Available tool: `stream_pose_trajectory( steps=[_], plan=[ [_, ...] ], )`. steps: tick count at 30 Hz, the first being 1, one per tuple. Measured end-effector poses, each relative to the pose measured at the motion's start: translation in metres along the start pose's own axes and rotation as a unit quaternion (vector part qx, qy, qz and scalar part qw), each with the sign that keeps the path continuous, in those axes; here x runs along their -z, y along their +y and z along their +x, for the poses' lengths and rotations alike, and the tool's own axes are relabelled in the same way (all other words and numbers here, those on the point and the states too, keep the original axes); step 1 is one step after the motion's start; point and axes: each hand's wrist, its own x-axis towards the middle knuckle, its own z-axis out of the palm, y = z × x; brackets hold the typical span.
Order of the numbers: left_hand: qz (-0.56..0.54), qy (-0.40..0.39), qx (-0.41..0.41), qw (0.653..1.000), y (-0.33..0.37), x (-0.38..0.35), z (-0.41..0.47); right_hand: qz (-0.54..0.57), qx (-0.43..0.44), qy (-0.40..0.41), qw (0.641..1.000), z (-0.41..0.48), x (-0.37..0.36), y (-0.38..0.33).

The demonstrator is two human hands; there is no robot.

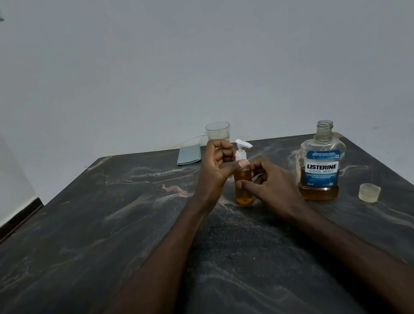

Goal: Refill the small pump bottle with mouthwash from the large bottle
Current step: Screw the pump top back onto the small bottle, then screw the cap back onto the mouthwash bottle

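Head view. At centre frame a small clear plastic pump bottle (pixel 243 186) stands upright on a dark, pale-veined stone table (pixel 105 244); it holds amber liquid nearly to the shoulder, and its white pump head (pixel 241 149) is seated on the neck. The left hand (pixel 214 175) is loosely curled at the bottle's left, thumb tip against the neck just below the pump collar; the upper fingers are folded and do not clearly grasp anything. The right hand (pixel 268 183) is half open, thumb and fingertips pinching the bottle's body from the right.

Right of centre stands the large clear mouthwash bottle with a blue label (pixel 322 167), upright, neck uncapped, amber liquid only near its base. Its translucent cap (pixel 369 192) lies well apart at lower right. Behind the hands: a clear drinking glass (pixel 218 133) and a folded grey cloth (pixel 189 154).

Judged step: pouring appears done; the pump is being seated or tightened. The next move likely calls for steadying the body while twisting the collar, then recapping the large bottle.
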Motion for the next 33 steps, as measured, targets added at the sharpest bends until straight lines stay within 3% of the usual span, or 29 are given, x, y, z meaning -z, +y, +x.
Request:
stream_pose_trajectory(
  steps=[12,17,21,24,27,29,31,33],
  plan=[
    [-0.006,-0.028,0.021,0.999,0.003,0.002,-0.004,0.011,-0.010,0.019,1.000,-0.002,-0.002,0.001],
    [-0.063,-0.023,0.017,0.998,0.016,-0.002,-0.005,0.058,0.014,0.037,0.998,-0.006,0.011,-0.011],
    [-0.081,0.034,-0.021,0.996,0.026,-0.004,-0.002,0.038,0.086,0.091,0.991,-0.015,0.024,-0.025],
    [-0.016,0.156,-0.095,0.983,0.028,-0.008,-0.002,-0.015,0.191,0.164,0.968,-0.028,0.041,-0.038],
    [0.100,0.331,-0.224,0.911,0.055,-0.012,-0.001,-0.057,0.248,0.280,0.926,-0.045,0.079,-0.052],
    [0.146,0.334,-0.324,0.873,0.080,-0.018,0.001,-0.065,0.222,0.365,0.902,-0.049,0.110,-0.049],
    [0.181,0.292,-0.377,0.860,0.102,-0.038,0.002,-0.067,0.128,0.417,0.897,-0.047,0.143,-0.028],
    [0.203,0.230,-0.376,0.874,0.113,-0.069,-0.003,-0.103,-0.016,0.360,0.927,-0.039,0.177,0.002]
  ],
)
